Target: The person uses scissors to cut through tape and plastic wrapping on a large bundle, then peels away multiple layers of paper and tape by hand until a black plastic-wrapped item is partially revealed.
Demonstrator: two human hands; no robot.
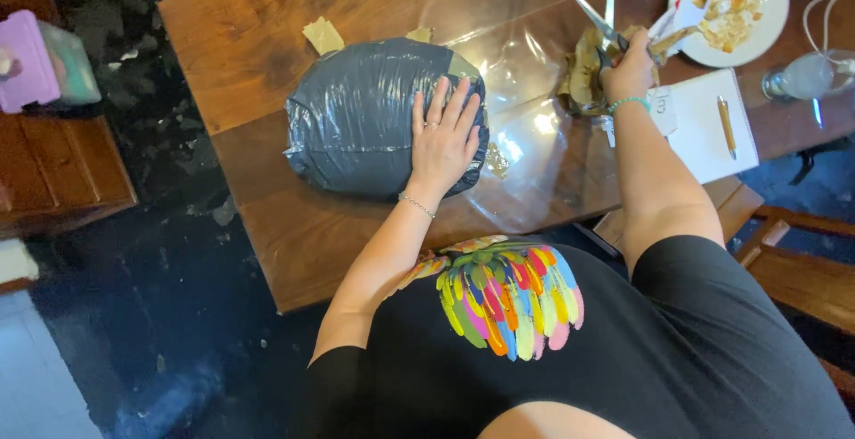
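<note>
Head view, looking straight down on a dark wooden table (pixel 267 225). A rounded bundle wrapped in dark plastic film (pixel 365 118) sits near the middle of the table, with two scraps of tan tape (pixel 322 36) showing at its far edge. The left hand (pixel 443 139) lies flat on the bundle's right side, fingers spread and fully extended, gripping nothing, just pressing on the wrap; a ring on one finger, a thin bracelet at the wrist. A sheet of clear plastic film (pixel 525 92) spreads over the table just right of the bundle, catching glare. The right hand (pixel 631 72) is further right and higher, curled closed through the handles of a pair of scissors (pixel 598 7), blades parted and pointing away from the person; a beaded teal bracelet at that wrist. Just beside that hand sits a crumpled brownish wad (pixel 581 74), touching or nearly so; cannot tell what it is. A white plate (pixel 757 25) with food remains stands at the far right corner, a white notepad (pixel 708 132) with a pen (pixel 727 125) lying on it just below the plate, and an upturned clear glass (pixel 806 77) at the right edge. A pink and green box (pixel 40 60) rests on a wooden ledge well off to the left.
</note>
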